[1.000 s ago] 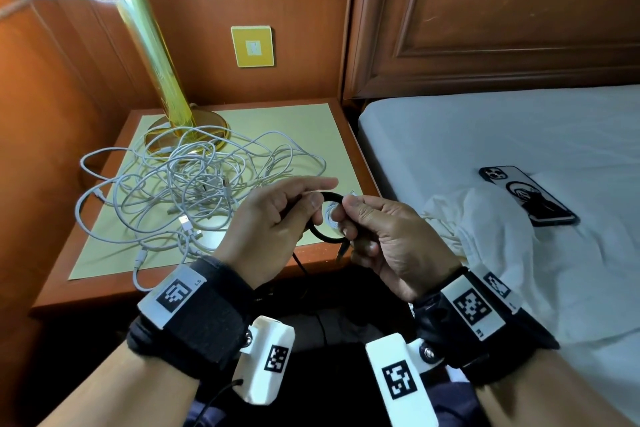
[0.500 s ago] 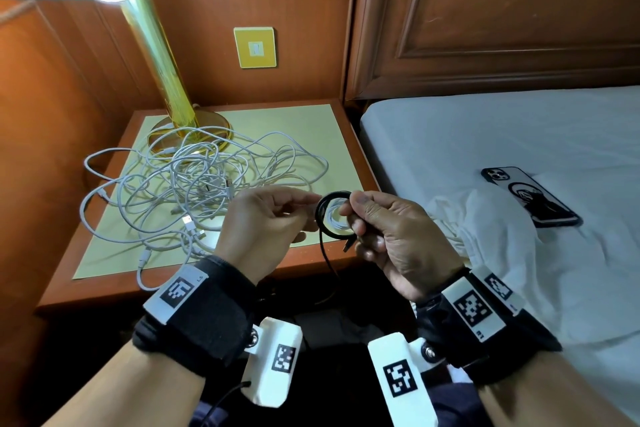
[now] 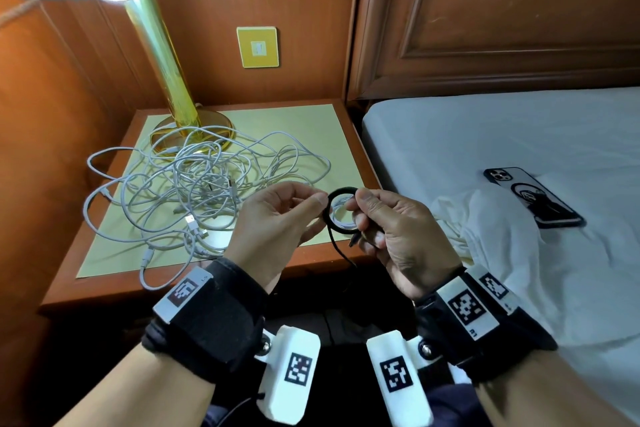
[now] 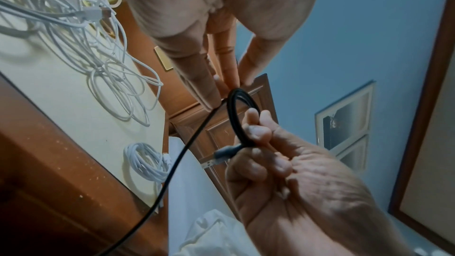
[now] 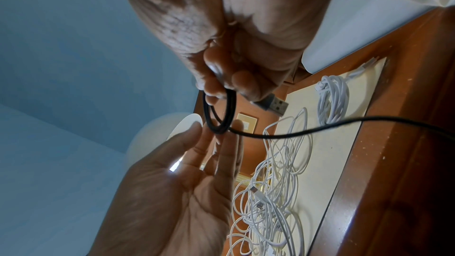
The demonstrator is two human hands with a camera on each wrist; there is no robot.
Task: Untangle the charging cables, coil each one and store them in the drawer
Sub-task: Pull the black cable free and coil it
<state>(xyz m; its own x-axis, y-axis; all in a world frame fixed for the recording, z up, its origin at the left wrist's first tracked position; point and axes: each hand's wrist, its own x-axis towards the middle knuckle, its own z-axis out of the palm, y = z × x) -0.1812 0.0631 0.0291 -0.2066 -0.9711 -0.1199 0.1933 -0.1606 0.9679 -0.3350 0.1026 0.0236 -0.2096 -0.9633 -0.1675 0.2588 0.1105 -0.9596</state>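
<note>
My right hand (image 3: 358, 215) pinches a small coil of black cable (image 3: 341, 210) in front of the nightstand's front edge, and the cable's USB plug (image 5: 273, 104) sticks out under its fingers. My left hand (image 3: 311, 208) pinches the black cable (image 4: 230, 108) at the coil's left edge, where the loose tail (image 4: 182, 155) leaves and hangs down. A tangle of white cables (image 3: 194, 184) lies on the nightstand (image 3: 353, 135). One coiled white cable (image 4: 145, 163) sits near the nightstand's front right corner; the hands mostly hide it in the head view.
A brass lamp (image 3: 166, 80) stands at the back left of the nightstand, its base under the tangle. To the right is a bed (image 3: 485, 135) with a phone (image 3: 533, 198) and a crumpled white cloth (image 3: 502, 246). No drawer shows.
My left hand has drawn back from over the coil to its left edge, laying more cable on the ring. The right hand keeps its hold in about the same place.
</note>
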